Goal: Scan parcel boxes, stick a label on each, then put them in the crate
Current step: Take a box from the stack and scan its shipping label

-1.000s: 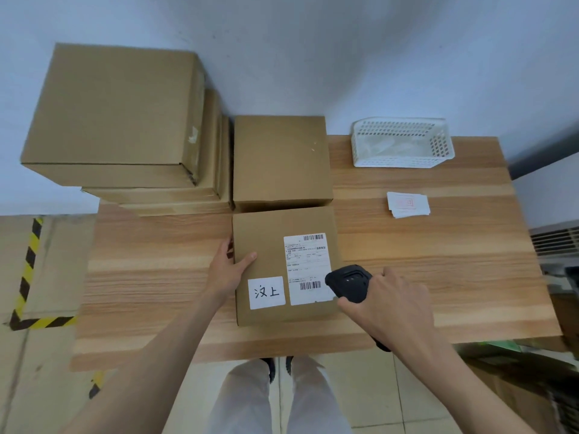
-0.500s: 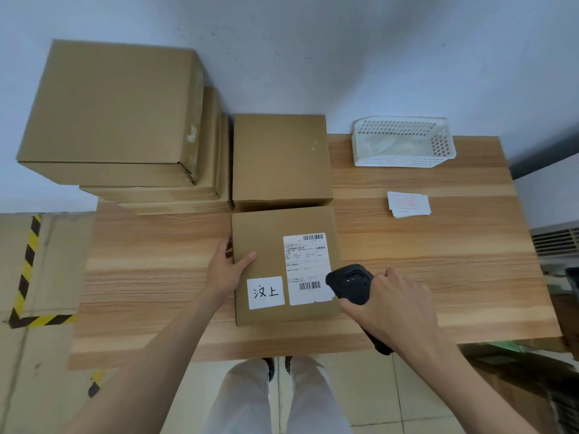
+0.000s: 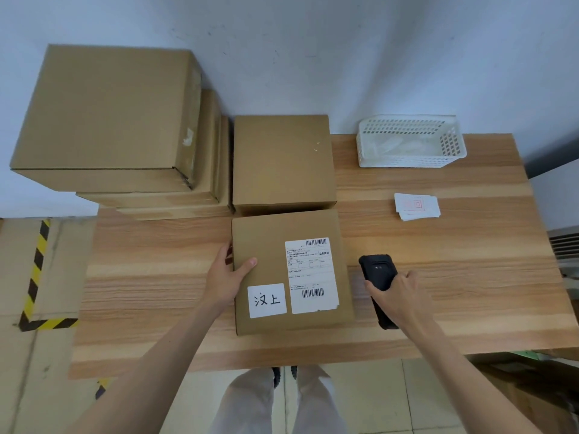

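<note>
Parcel box (image 3: 291, 270) is steadied at its left edge by the left hand (image 3: 226, 278), thumb laid on top, fingers curled down the side; a shipping label (image 3: 311, 275) and a handwritten sticker (image 3: 267, 300) are borne on it. Just right of it, a black scanner (image 3: 378, 277) is gripped by the right hand (image 3: 399, 297); beyond that hand, loose labels (image 3: 416, 206) and a white crate (image 3: 410, 142) are seen

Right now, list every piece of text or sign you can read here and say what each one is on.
"汶上": handwritten in black on the white square sticker on the front parcel box.
Shipping label on the same box: two barcodes and lines of print, too small to read.
Stack of small white labels on the table: a faint red square mark, too blurred to read.
Other boxes, basket, scanner: no text visible.
</note>
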